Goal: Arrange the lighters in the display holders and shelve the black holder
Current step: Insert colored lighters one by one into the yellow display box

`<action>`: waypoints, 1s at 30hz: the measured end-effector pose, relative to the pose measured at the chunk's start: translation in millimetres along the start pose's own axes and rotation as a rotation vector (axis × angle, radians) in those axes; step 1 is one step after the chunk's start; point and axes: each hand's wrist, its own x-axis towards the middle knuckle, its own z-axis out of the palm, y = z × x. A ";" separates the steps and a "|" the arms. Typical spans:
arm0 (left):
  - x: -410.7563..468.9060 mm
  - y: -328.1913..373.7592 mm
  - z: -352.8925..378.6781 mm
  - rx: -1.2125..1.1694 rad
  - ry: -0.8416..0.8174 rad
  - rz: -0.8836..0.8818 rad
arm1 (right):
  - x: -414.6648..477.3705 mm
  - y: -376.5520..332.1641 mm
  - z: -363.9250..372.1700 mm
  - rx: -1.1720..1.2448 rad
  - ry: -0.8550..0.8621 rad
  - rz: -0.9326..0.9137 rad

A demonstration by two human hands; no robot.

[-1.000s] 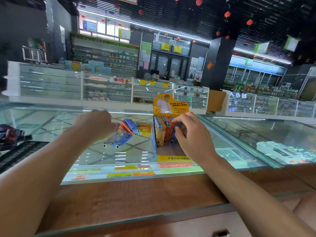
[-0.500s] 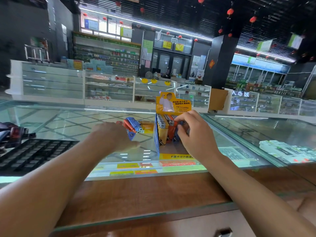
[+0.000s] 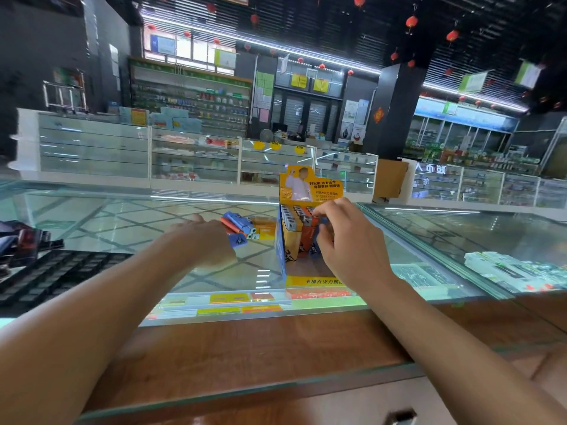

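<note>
On counter (image 3: 122, 222), R hand (image 3: 346, 246) pinching lighter (image 3: 315, 248) in box (image 3: 306, 185), L hand (image 3: 201, 240) at loose lighters (image 3: 237, 223), grip unclear

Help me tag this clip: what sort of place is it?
Likely a shop, perhaps a pharmacy: glass display counters, stocked wall shelves behind, and a lighter display box standing on one.

Bright ceiling strips (image 3: 276, 53), glare on glass (edges warped, blurry).

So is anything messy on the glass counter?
Yes. Loose lighters lie in a jumbled heap on the glass counter by the left hand, while those in the yellow display box stand in neat rows.
</note>
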 end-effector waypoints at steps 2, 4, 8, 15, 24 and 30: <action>-2.0 5.6 1.0 0.052 0.033 0.033 | 0.3 -1.1 -0.3 -0.012 0.000 -0.002; -3.8 9.7 1.9 0.074 0.081 0.040 | 0.4 -1.3 -0.3 -0.008 -0.011 0.005; -1.3 8.7 9.2 0.062 0.132 0.100 | 0.1 -0.1 0.3 0.017 -0.028 0.026; 1.6 15.8 26.0 0.067 0.343 0.146 | 0.6 -1.3 -2.4 0.027 -0.012 0.027; 9.3 12.0 22.5 -0.285 0.459 0.422 | -2.0 -3.8 -4.5 0.067 0.040 -0.158; 7.5 11.1 13.0 -0.435 0.517 0.539 | 3.1 -11.4 -0.3 -0.008 0.060 -0.294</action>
